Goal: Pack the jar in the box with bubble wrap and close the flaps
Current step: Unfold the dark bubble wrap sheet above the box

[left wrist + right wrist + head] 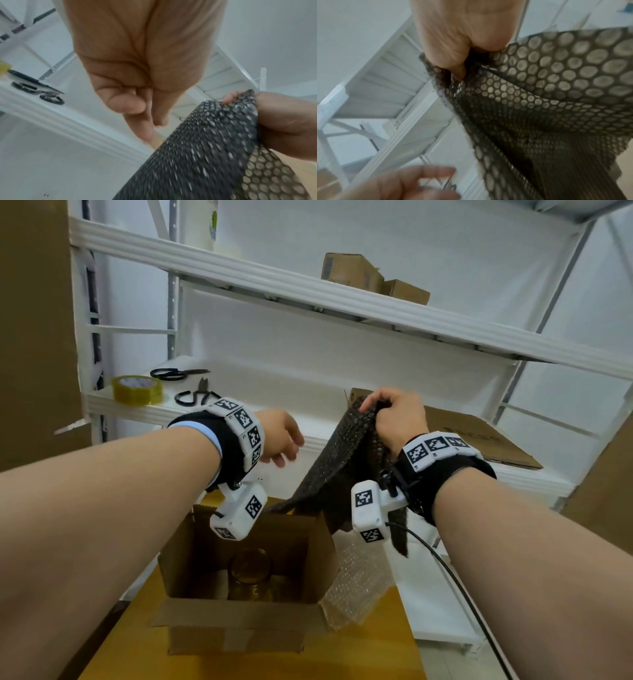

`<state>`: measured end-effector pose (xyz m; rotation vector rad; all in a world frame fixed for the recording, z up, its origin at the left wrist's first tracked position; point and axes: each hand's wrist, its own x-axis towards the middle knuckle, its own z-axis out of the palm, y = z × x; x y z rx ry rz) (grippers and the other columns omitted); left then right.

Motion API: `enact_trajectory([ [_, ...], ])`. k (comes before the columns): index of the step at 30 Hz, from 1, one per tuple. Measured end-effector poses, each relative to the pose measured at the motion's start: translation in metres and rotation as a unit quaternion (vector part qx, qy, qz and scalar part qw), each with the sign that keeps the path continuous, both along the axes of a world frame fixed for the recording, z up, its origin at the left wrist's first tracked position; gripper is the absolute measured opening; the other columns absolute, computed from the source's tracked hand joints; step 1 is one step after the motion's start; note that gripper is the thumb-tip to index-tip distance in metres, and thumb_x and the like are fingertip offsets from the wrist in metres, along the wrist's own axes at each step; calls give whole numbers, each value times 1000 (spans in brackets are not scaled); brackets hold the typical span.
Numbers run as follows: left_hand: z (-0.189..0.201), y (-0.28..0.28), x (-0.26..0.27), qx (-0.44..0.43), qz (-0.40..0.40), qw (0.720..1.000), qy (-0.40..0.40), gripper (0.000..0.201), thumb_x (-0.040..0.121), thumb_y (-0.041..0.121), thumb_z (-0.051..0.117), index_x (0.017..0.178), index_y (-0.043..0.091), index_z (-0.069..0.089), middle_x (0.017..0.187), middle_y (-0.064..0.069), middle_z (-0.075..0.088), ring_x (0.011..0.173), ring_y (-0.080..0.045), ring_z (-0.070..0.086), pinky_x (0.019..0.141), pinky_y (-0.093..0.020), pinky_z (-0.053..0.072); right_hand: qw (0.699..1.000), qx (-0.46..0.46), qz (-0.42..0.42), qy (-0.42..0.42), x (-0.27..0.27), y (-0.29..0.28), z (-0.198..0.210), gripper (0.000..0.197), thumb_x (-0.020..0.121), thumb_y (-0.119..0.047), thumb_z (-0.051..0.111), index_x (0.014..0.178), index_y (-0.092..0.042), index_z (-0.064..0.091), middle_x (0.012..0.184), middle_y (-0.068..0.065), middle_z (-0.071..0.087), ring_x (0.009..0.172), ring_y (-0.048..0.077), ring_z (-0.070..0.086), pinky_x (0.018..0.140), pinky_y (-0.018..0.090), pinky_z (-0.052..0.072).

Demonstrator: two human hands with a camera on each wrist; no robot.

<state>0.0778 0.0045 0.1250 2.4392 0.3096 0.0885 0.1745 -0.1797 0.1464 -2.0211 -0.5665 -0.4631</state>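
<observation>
Over the box: I see my right hand (399, 419) raised, fingers bunched round the top edge of the dark wrap (337, 470).
Wrap: grey-black sheet of round bubbles, hanging in limp folds, its lower end at the box rim.
Left hand (281, 438): loosely curled, holding nothing, just beside the wrap.
Box (246, 623): brown corrugated cardboard, flaps up, on the yellow tabletop (370, 655).
Jar (250, 575): clear glass, round, upright inside the box.
Clear wrap (359, 583): crumpled sheet beside the box.

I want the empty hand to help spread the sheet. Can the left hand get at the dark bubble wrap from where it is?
Probably yes. The left hand hovers empty beside the dark bubble wrap, which hangs from the right hand; nothing lies between.
</observation>
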Motion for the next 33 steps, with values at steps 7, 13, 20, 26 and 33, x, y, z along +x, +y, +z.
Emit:
enact_trajectory([
  [7, 15, -4, 12, 145, -18, 982, -122, 95, 83, -3, 65, 152, 38, 13, 157, -9, 12, 133, -30, 41, 100, -31, 39, 975, -82, 205, 0, -10, 15, 8, 48, 67, 28, 31, 52, -13, 53, 99, 18, 71, 95, 13, 65, 96, 32, 52],
  [13, 18, 3, 15, 178, -42, 978, -96, 74, 75, 4, 70, 142, 22, 44, 150, -3, 38, 138, -27, 36, 113, -37, 30, 948, -106, 300, 14, -22, 23, 29, 57, 70, 29, 34, 47, -17, 56, 94, 15, 73, 96, 23, 69, 89, 36, 56],
  [20, 25, 21, 6, 138, 14, 979, -152, 15, 87, 23, 66, 100, 24, 57, 106, -7, 65, 101, -29, 60, 92, -37, 47, 977, 10, 213, 28, -5, -4, 29, 39, 77, 26, 56, 69, -11, 68, 96, 13, 72, 92, 21, 68, 91, 40, 57],
  [26, 62, 17, 17, 255, 141, 919, -266, 33, 93, 34, 52, 124, 22, 51, 122, -16, 57, 115, -39, 50, 93, -46, 42, 985, 168, 44, -1, 5, -16, 34, 21, 84, -5, 56, 96, -22, 62, 97, -2, 66, 89, 15, 63, 72, 28, 52],
  [33, 74, 20, 14, 213, 162, 919, -291, 32, 95, 40, 49, 116, 17, 56, 116, -16, 55, 105, -38, 54, 87, -46, 44, 996, 54, 44, 56, 1, -15, 21, 64, 77, -47, 77, 126, -16, 51, 113, -3, 61, 102, 15, 61, 91, 36, 50],
])
